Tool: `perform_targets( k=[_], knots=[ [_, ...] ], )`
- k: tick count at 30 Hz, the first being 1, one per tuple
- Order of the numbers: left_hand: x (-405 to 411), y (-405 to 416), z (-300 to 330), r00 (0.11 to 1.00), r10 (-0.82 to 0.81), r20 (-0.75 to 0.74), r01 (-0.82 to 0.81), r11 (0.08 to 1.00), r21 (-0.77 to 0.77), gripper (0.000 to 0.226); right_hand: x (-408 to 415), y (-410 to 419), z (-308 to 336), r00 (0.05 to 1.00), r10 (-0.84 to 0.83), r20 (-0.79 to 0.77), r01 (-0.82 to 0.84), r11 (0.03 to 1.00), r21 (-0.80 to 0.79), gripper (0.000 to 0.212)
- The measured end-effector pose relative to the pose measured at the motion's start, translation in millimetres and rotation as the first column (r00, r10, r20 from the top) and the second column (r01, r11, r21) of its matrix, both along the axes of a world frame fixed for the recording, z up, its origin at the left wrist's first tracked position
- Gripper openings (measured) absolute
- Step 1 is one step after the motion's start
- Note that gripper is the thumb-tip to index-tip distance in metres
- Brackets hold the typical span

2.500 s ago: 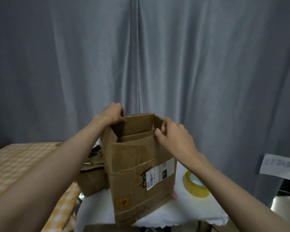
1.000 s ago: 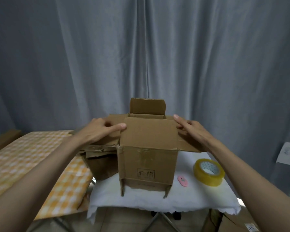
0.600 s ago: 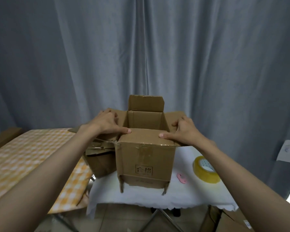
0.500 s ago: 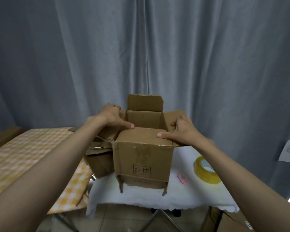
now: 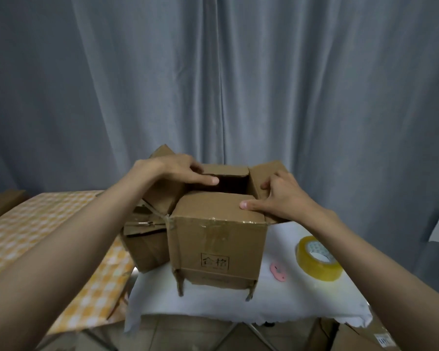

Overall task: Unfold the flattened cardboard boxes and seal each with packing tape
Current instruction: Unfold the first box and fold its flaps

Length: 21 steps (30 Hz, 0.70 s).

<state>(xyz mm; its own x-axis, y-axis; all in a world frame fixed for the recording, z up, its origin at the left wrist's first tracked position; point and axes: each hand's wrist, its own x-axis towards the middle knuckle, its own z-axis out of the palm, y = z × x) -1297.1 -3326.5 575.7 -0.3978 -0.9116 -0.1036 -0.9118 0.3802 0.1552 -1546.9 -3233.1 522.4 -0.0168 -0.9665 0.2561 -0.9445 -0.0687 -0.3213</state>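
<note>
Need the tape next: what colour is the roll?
Translucent yellow tape roll, clearest in the head view.

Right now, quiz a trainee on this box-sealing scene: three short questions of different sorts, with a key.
1. True or false: the near flap of the cardboard box is folded down.
2. Which lies nearer the box: (a) the tape roll or (b) the pink cutter?
3. Fill in: the right hand presses its ___ on the near flap.

Key: 1 true; 2 b; 3 thumb.
</note>
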Motion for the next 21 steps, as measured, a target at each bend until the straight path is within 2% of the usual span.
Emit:
perform_targets(
  k=[2, 5, 7, 9, 11, 14, 16, 18, 21],
  knots=[
    [4.8, 14.5, -8.0, 0.995, -0.028, 0.101, 0.020, 0.997, 0.077, 0.108, 2.1, 1.1, 1.9, 1.000, 0.003, 0.018, -0.003, 1.000, 0.013, 0.083],
    [3.7, 28.4, -14.7, 0.995, -0.015, 0.096, 0.007, 0.996, 0.083, 0.109, -0.9, 6.0, 6.8, 1.000, -0.020, 0.014, 0.019, 0.998, 0.054, 0.090],
    [-0.3, 32.3, -13.7, 0.994, -0.009, 0.107, 0.000, 0.996, 0.086, 0.114, -6.1, 8.6, 13.5, 0.993, -0.113, -0.021, 0.114, 0.992, 0.056, 0.095],
    [-5.2, 32.5, -12.3, 0.992, -0.004, 0.130, -0.008, 0.996, 0.089, 0.111, -10.1, 9.6, 24.8, 0.979, -0.206, -0.010, 0.206, 0.978, 0.038, 0.087],
    [-9.3, 33.7, -9.8, 0.990, 0.003, 0.143, -0.015, 0.996, 0.082, 0.104, -12.1, 8.3, 40.4, 0.975, -0.217, 0.048, 0.216, 0.976, 0.023, 0.069],
    [-11.1, 34.7, -7.3, 0.989, 0.023, 0.149, -0.038, 0.995, 0.097, 0.107, -7.9, 4.0, 64.5, 0.954, -0.123, 0.272, 0.128, 0.992, 0.001, 0.044],
    [-10.7, 34.1, -7.3, 0.986, 0.036, 0.162, -0.054, 0.993, 0.104, 0.112, 5.0, 1.9, 71.1, 0.905, -0.016, 0.425, 0.034, 0.999, -0.035, 0.036],
    [-10.5, 33.9, -7.0, 0.980, 0.061, 0.188, -0.079, 0.993, 0.091, 0.119, 22.4, -1.9, 65.9, 0.909, 0.065, 0.413, -0.044, 0.997, -0.060, 0.035],
    [-11.0, 36.1, -6.0, 0.973, 0.070, 0.221, -0.087, 0.994, 0.067, 0.128, 47.7, -3.2, 33.1, 0.958, 0.112, 0.262, -0.105, 0.994, -0.043, 0.035]
  ],
)
